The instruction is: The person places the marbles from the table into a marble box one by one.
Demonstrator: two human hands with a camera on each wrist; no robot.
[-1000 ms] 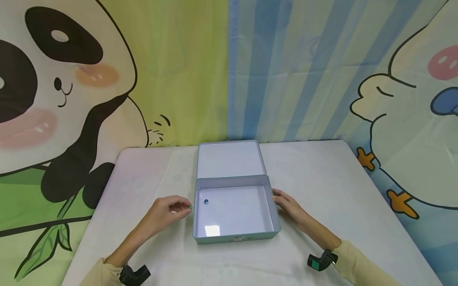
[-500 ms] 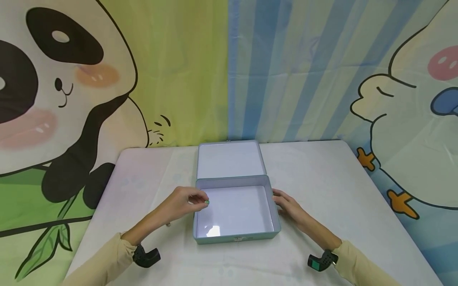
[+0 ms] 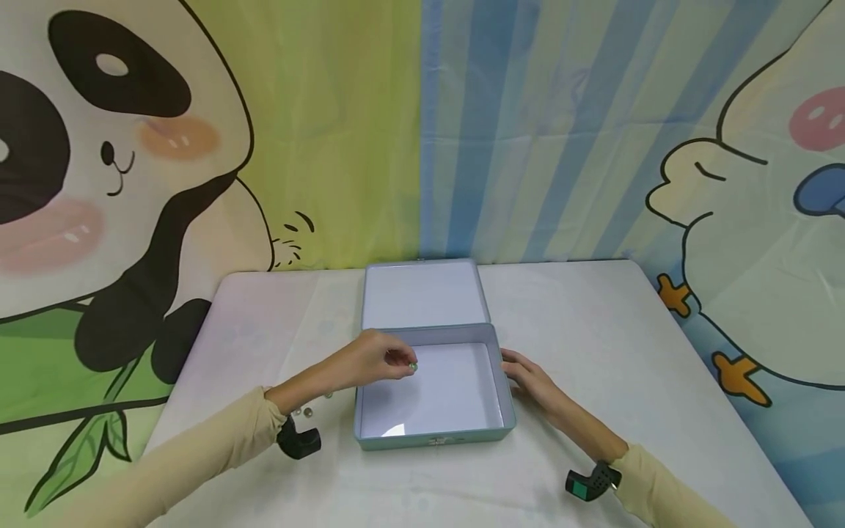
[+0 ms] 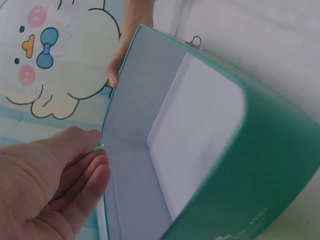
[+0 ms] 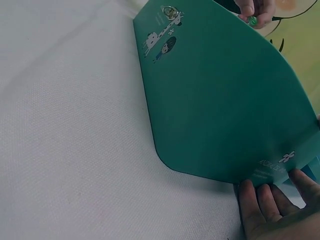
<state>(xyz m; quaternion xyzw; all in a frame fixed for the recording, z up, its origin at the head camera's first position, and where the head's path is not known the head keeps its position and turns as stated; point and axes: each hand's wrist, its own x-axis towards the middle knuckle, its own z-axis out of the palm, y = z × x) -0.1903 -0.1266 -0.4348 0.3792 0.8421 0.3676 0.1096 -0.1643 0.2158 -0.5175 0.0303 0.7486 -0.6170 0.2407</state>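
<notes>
Between thumb and fingertips my left hand (image 3: 372, 359) pinches a small green marble (image 5: 252, 21), held over the inside of an open tin box (image 3: 436, 443). The box is green outside and pale inside, its lid (image 3: 425, 295) tipped back behind it. My right hand (image 3: 536, 381) touches the box's right outer wall; in the right wrist view its fingers (image 5: 266, 200) rest against the green side near the back corner. The left hand and forearm hide the left part of the box's inside in the head view.
Several small marbles (image 3: 308, 412) lie on the white tabletop (image 3: 568, 323) by the left wrist, partly covered by the forearm. A printed cloth backdrop (image 3: 343, 132) with a panda hangs behind the table. Black devices (image 3: 298, 440) are strapped to both wrists.
My left hand has moved right from beside the box to over its inside, carrying the green marble. A blue marble inside the box went out of sight behind it. The right hand stays put.
</notes>
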